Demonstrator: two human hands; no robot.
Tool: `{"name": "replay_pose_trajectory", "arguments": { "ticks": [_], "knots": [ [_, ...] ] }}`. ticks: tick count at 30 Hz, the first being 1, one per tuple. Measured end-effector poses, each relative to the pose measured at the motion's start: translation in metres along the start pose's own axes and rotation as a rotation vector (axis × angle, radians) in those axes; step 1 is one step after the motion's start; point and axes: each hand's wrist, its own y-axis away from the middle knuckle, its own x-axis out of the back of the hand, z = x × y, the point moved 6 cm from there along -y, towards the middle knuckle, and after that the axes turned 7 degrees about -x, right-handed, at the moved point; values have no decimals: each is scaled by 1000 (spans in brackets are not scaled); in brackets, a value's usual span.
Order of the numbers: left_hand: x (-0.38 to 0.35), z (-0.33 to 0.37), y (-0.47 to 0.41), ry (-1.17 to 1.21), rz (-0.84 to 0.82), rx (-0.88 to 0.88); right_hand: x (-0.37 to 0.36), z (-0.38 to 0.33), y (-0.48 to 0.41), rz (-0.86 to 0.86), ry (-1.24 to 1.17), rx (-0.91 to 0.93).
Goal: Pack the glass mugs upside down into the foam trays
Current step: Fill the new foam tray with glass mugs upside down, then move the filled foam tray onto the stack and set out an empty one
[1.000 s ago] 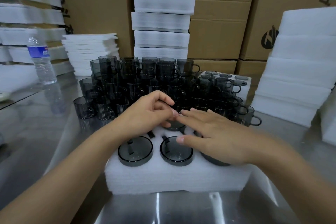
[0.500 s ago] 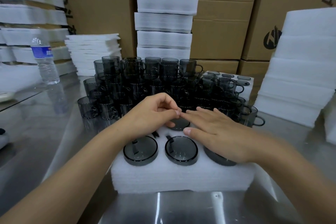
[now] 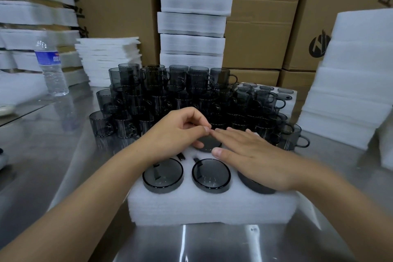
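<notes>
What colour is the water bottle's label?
The water bottle label is blue, clearest in the head view.

Cannot see most of front-right mug (image 3: 256, 186) beneath right hand (image 3: 255, 155), nor half the back mug (image 3: 210, 144) under left hand (image 3: 174, 134); cannot read bottle label (image 3: 47, 57).

Steel table (image 3: 63, 155) w/ foam tray (image 3: 212, 208) at front, glass mugs (image 3: 161, 91) stacked behind, water bottle (image 3: 52, 70) far L

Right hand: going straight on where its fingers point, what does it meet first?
The left hand: its curled fingertips sit just ahead of the flat right hand, seemingly almost touching, over an upside-down smoky glass mug. Depth unclear.
</notes>
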Motion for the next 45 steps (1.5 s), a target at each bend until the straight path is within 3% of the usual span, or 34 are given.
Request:
{"name": "replay_pose_trajectory", "arguments": {
  "ticks": [5, 16, 26, 28, 31, 33, 37, 40, 45],
  "knots": [
    [2, -3, -1, -51, -5, -4, -5, 0, 0, 15, 149, -20],
    [0, -4, -1, -87, -32, -16, -3, -2, 3, 94, 234, -10],
    [-1, -3, 1, -126, -47, -20, -5, 1, 1, 48, 94, 22],
    [0, 9, 6, -296, -7, -122, 2, -2, 5, 137, 48, 33],
    [3, 35, 18, -649, 18, -316, 26, -6, 28, 463, 10, 98],
    [10, 44, 28, -734, -23, -271, 36, -6, 48, 615, 34, 153],
    [23, 49, 64, -814, -215, -59, 27, 0, 81, 579, 218, 154],
    [21, 46, 95, -974, -271, -31, 10, -4, 94, 606, 438, 157],
    [7, 58, 111, -1054, -270, -115, 9, -5, 106, 745, 431, 234]
  ]
}}
